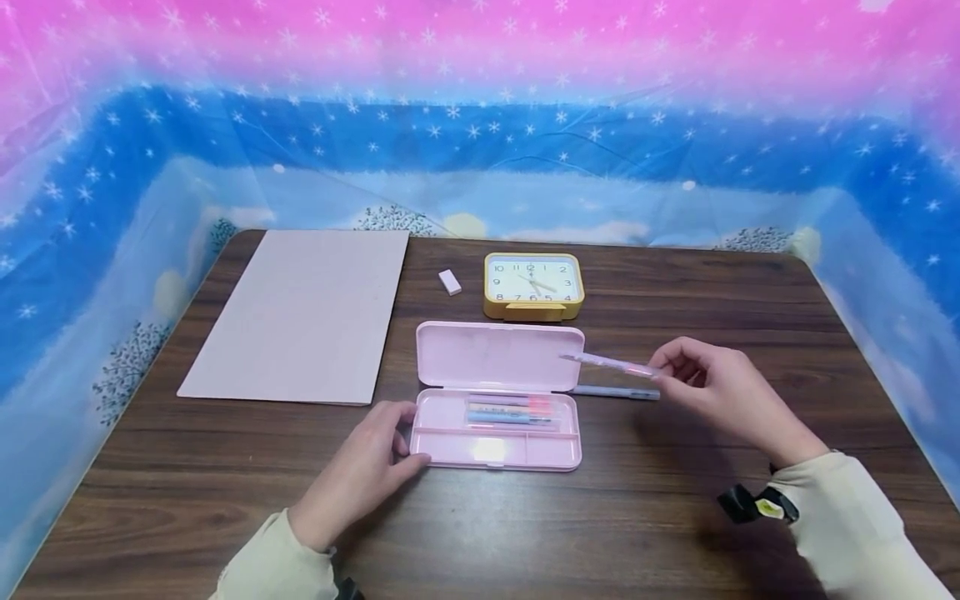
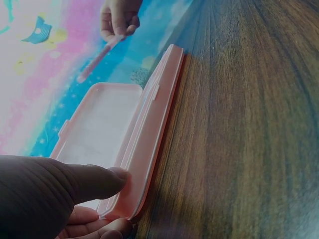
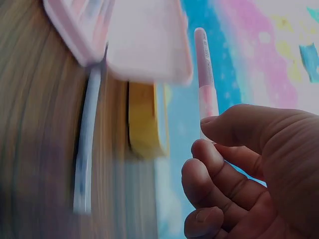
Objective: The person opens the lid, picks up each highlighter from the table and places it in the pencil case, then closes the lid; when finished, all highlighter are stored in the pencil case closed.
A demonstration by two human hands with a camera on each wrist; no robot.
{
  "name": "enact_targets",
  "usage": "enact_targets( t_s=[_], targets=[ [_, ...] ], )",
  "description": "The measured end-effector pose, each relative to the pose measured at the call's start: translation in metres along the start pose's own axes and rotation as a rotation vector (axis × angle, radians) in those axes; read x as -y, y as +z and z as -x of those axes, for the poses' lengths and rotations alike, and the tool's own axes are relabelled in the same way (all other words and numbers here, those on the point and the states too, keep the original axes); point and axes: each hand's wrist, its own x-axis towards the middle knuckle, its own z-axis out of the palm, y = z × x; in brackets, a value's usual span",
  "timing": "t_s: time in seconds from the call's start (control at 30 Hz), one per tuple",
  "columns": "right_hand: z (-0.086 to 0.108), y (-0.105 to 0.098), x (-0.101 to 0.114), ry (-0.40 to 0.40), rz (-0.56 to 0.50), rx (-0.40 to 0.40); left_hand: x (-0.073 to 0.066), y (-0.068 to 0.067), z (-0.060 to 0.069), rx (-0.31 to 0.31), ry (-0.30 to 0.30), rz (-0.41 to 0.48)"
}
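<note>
And my right hand (image 1: 708, 379) is pinching a pink pen (image 1: 611, 364) between thumb and fingers, holding it aloft, right of the table's (image 1: 600, 533) middle! My left hand (image 1: 363, 454) is gripping the left end of the pink pencil case (image 1: 465, 450), thumb pressing its front corner. The case is lying mid-table, between the left and right edges, its lid (image 1: 487, 354) leaning open toward the back edge, several pens (image 1: 510, 410) resting inside. A grey-blue pen (image 1: 618, 392) is lying just right of it. Toward the back edge, a yellow clock (image 1: 532, 307) and a small pale block (image 1: 449, 282) are sitting; a white board (image 1: 307, 317) is covering the area near the back left corner.
</note>
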Motion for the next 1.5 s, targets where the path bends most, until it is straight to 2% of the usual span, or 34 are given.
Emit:
enact_targets(
  t_s=[0.37,0.57,0.8,1.2,1.5],
  targets=[
    [-0.01,0.043,0.046,-0.061,-0.098,0.14,0.001,0.001,0.0,-0.013,0.019,0.008],
    [-0.012,0.065,0.056,-0.108,-0.148,0.196,0.002,0.002,0.0,-0.017,0.024,0.013],
    [-0.014,0.086,0.064,-0.124,-0.177,0.274,0.002,0.003,0.0,-0.023,0.036,0.011],
    [-0.017,0.109,0.079,-0.183,-0.149,0.266,0.001,0.002,0.001,-0.035,0.045,0.021],
    [-0.017,0.115,0.081,-0.191,-0.147,0.27,0.001,0.003,0.001,-0.04,0.047,0.007]
  ],
)
